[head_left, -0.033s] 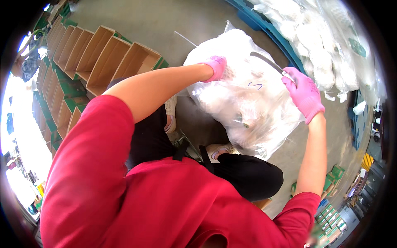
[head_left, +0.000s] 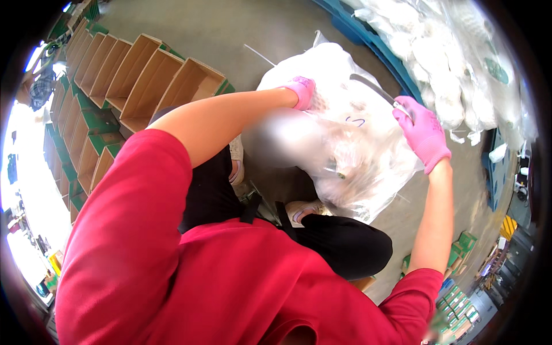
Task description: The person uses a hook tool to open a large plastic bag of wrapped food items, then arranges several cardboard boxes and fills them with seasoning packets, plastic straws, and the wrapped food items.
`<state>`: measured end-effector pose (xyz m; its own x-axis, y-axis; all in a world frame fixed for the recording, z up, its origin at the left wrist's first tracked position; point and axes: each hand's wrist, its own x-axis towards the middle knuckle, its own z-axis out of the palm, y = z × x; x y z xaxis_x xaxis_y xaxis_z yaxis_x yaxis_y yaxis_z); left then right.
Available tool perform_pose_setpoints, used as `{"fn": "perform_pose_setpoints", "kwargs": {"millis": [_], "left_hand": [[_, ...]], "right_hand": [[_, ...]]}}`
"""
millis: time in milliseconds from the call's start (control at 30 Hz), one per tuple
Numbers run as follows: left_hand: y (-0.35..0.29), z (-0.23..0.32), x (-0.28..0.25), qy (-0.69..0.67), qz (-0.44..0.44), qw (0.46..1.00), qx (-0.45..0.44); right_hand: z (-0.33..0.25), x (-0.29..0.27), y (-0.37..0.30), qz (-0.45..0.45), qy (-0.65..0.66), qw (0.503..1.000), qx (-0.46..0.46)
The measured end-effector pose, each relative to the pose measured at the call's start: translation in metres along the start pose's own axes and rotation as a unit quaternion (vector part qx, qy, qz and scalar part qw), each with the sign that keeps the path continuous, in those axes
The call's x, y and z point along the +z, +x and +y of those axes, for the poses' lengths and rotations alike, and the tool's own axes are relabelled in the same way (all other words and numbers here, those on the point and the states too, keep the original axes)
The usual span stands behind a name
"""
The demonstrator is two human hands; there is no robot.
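Open-topped cardboard boxes [head_left: 135, 80] with green outer panels stand in close rows across the upper left of the frame, on the edge of a bare concrete floor [head_left: 190, 23]. A worker in a red shirt [head_left: 241, 270] and black trousers [head_left: 345, 244] leans over from the lower part of the frame. The left hand [head_left: 302, 92], in a pink glove, rests against a large clear plastic bag [head_left: 351, 135] at upper centre; its fingertips are hidden, so whether they pinch the film cannot be told. The bag, filled with pale bundles and bearing a dark pen mark, sits on the floor just beyond the worker's feet, its lower left side lost in a blur. To the right of centre, a dark curved tool [head_left: 374, 87] lies across the bag's upper right, its handle end clasped in the gloved right hand [head_left: 422, 132]. The step in hand appears to be working the tool at the plastic while the left hand steadies the bag; the next move calls for a controlled pull, the left hand well clear. At upper right, similar filled bags [head_left: 437, 69] rest on a blue pallet [head_left: 402, 72].
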<state>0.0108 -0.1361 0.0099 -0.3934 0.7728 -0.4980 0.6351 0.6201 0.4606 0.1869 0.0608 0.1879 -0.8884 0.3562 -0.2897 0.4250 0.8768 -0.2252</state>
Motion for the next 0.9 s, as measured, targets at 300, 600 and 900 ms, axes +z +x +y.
{"fn": "perform_pose_setpoints", "kwargs": {"millis": [300,600,900], "left_hand": [[-0.036,0.011,-0.045,-0.108,0.078,0.982,0.132],[-0.056,0.029,-0.064,0.013,0.196,0.964,0.178],[-0.054,0.038,-0.065,-0.009,0.251,0.939,0.233]], "right_hand": [[-0.026,-0.01,0.002,0.002,-0.016,1.0,0.009],[-0.021,0.078,-0.018,0.031,-0.064,0.995,-0.068],[0.036,0.006,-0.152,0.111,0.07,0.985,0.109]]}}
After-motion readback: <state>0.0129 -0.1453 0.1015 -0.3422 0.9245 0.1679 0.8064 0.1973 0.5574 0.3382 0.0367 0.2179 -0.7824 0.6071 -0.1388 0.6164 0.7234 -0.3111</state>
